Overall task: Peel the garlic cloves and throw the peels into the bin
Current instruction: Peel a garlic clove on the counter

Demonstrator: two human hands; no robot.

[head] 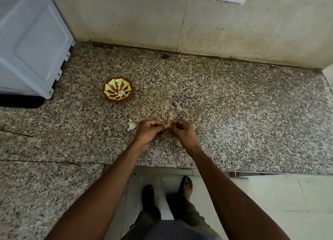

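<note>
Both hands pinch one garlic clove (167, 125) between curled fingertips, the left hand (147, 131) and right hand (181, 132) meeting just above the speckled granite counter (234, 113). To peel it cleanly, I'd judge it best to steady the clove with one hand while the other nips the skin at its tip and pulls along its length. Loose peels (131, 126) lie just left of the hands; the patterned bowl (118, 92) sits farther back. No bin is in view.
</note>
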